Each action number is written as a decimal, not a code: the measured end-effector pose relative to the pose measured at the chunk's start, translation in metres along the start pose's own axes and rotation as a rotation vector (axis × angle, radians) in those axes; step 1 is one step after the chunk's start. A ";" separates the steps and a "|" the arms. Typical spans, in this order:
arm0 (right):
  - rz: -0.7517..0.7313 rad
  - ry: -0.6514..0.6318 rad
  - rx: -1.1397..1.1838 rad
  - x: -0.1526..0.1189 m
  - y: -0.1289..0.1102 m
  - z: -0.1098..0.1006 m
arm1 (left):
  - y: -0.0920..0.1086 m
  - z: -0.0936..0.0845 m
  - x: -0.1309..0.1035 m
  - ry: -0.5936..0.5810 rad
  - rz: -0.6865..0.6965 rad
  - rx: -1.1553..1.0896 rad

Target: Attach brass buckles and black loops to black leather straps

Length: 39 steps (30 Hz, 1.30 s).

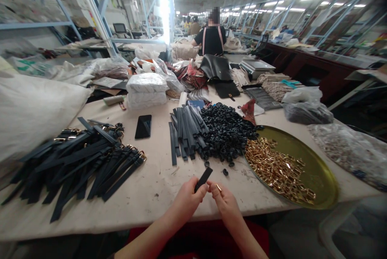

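Note:
My left hand (188,197) grips a dark leather strap (204,178) whose upper end sticks out above the fingers. Close beside it, my right hand (225,201) pinches a small gold buckle (218,187), partly hidden by the fingers. The fingertips of both hands nearly meet above the table's front edge. Beyond them lie a bundle of flat dark straps (189,128) and a heap of small black loops (228,130). Many gold buckles (275,166) fill part of a round brass-coloured tray (325,178) at the right. Straps with buckles fitted (90,158) are piled at the left.
A black phone (143,126) lies on the table (145,210). A plastic-wrapped white pack (147,89), a black leather bag piece (218,67) and clear plastic bags (308,107) stand farther back. A large white sack (36,109) bulges in at left. Another person (214,39) works beyond.

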State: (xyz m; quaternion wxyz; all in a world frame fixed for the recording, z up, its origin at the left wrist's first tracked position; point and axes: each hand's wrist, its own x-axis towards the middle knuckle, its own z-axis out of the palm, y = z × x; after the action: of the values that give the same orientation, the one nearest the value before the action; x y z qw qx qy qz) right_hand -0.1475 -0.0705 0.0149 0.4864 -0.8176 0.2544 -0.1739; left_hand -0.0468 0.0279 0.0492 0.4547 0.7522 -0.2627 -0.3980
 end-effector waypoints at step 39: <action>0.452 0.170 0.850 -0.027 -0.022 0.016 | 0.011 -0.013 -0.030 -0.204 0.041 0.143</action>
State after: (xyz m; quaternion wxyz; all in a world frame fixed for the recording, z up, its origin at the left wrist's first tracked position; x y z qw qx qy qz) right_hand -0.1553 -0.0341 0.0260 0.7803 -0.4537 0.3709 -0.2183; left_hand -0.0526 0.0517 0.0735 0.3789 0.7329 -0.3505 -0.4433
